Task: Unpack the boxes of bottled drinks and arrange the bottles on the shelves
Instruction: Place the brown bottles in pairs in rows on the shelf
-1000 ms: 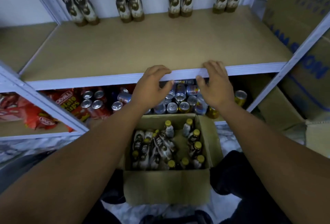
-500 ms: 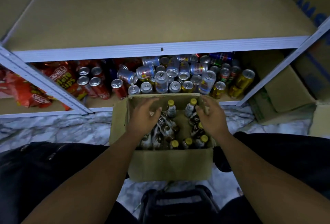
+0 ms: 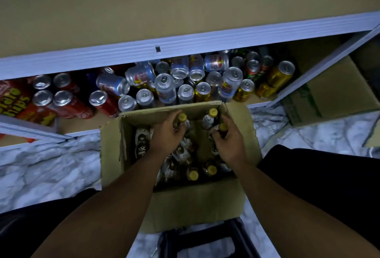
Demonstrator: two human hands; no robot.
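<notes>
An open cardboard box (image 3: 191,206) stands on the floor between my knees, holding several brown bottles with yellow caps. My left hand (image 3: 166,136) is inside it, fingers closed around the neck of an upright bottle (image 3: 182,118) at the far side. My right hand (image 3: 229,142) grips another upright bottle (image 3: 222,127) near the right wall. A third bottle (image 3: 210,116) stands free between them. One bottle (image 3: 141,143) lies flat at the left, and yellow caps (image 3: 193,175) show near the front. The tan shelf board (image 3: 185,0) fills the top of the view.
The lower shelf behind the box is crowded with drink cans (image 3: 164,86), some tipped over, and red snack bags (image 3: 14,101) at the left. A blue-white shelf rail (image 3: 205,42) runs across. Another cardboard box (image 3: 329,91) sits at the right. The floor is marbled (image 3: 51,167).
My head has tilted further down and the bottles at the back of the shelf have left view. Both hands dropped from the shelf edge into the box and closed on bottles.
</notes>
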